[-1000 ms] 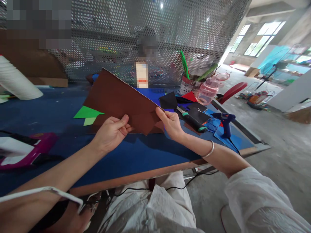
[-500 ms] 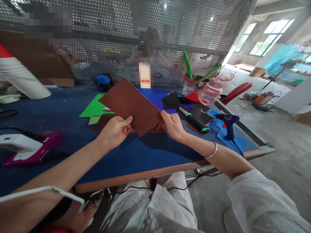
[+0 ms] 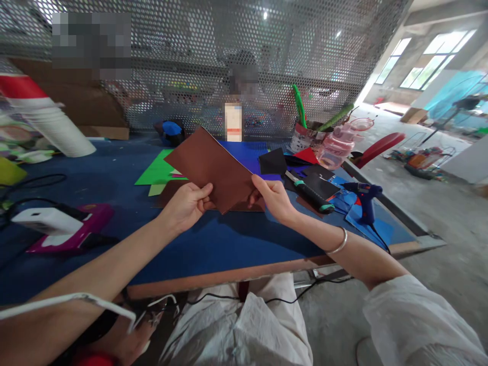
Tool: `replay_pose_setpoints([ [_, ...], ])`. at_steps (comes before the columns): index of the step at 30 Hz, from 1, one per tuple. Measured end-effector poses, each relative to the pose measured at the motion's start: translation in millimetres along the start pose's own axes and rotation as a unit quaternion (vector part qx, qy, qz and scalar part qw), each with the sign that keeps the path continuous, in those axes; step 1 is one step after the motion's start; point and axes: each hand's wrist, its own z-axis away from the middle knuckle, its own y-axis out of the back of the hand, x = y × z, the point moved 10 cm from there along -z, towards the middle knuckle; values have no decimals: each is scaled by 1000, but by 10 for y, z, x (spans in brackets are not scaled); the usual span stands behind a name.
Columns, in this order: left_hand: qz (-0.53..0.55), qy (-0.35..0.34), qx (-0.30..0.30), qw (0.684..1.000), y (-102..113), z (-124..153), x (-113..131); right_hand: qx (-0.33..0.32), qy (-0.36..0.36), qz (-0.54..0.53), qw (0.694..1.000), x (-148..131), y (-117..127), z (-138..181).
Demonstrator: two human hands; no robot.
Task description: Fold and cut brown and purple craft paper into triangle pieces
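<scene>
A brown sheet (image 3: 213, 165) is held up over the blue table (image 3: 213, 244) between both my hands. My left hand (image 3: 186, 206) pinches its lower left edge with thumb over fingers. My right hand (image 3: 272, 195) grips its right corner, a silver bangle on that wrist. Under it lie another brown piece and a green sheet (image 3: 156, 173). Just right of my right hand lies a black utility knife (image 3: 310, 190) with a teal tip on black sheets.
A blue glue gun (image 3: 364, 195) stands near the table's right edge with its cord trailing. A pink and white tool (image 3: 63, 229) lies at the left. A tin of green sticks (image 3: 305, 134) and a pink bottle (image 3: 337, 147) stand at the back. A person sits behind the perforated screen.
The brown sheet has dropped lower and turned flatter between my hands, showing less of its face. The view has shifted slightly left and down; both hands keep their hold.
</scene>
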Motion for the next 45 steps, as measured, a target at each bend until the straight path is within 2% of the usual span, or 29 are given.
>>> replay_pose_setpoints([
  [6, 5, -23, -26, 999, -27, -15, 25, -88, -51, -46, 994, 114, -238, 19],
  [13, 1, -33, -23, 999, -61, 10, 52, -70, -4, 14, 997, -34, -201, 71],
  [16, 2, -42, -14, 999, -46, 13, 65, -70, -25, -14, 997, 15, -198, 59],
  [20, 2, -60, -4, 998, -25, 29, 78, -108, -54, -56, 991, 56, -292, 69],
  [23, -2, -60, -3, 998, -36, 54, 62, -149, -35, -13, 988, 10, -390, 120],
  [29, -2, -59, -8, 998, -64, 75, 60, -139, -18, 59, 988, 21, -382, 167],
  [34, -2, -57, -6, 998, -54, 76, 60, -154, -11, 39, 987, 37, -399, 139],
  [40, 12, -73, -5, 997, -92, 120, 76, -218, -18, 58, 974, 54, -580, 235],
  [45, 27, -68, 16, 997, -51, 110, 50, -212, 16, 63, 975, -31, -610, 276],
])
